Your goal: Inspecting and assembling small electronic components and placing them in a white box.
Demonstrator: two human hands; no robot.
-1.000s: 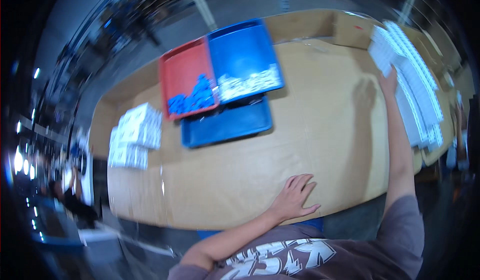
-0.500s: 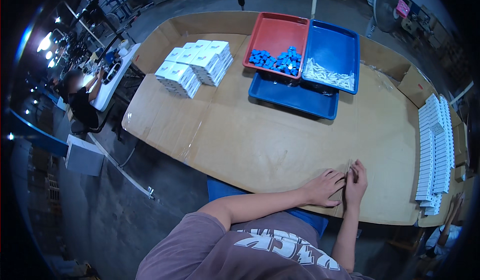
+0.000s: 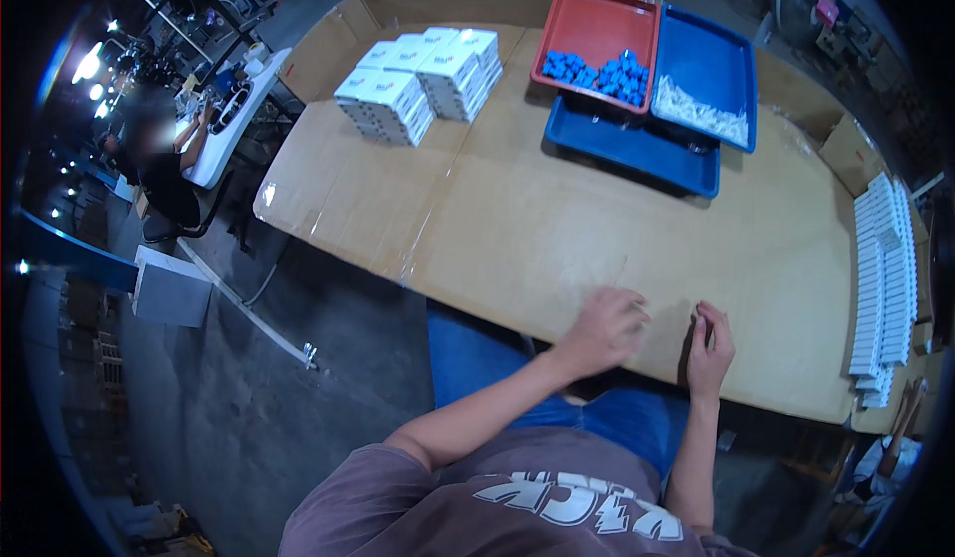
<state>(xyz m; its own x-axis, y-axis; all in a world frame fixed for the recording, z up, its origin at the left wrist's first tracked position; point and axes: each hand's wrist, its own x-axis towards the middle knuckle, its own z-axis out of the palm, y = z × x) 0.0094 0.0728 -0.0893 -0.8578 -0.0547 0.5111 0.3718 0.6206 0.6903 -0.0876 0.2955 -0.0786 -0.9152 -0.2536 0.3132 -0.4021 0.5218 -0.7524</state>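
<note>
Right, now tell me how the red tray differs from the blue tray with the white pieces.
The red tray holds chunky blue pieces; the blue tray holds slim white pieces. The red tray stands on the left as the wearer sees it, the blue tray on the right. Both are rectangular with raised rims, and in both the pieces lie gathered toward the wearer's end.

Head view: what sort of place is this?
Likely a factory or workshop floor: white boxes stacked on a cardboard-covered table, a red tray of small blue pieces, and a co-worker at a white bench.
</note>
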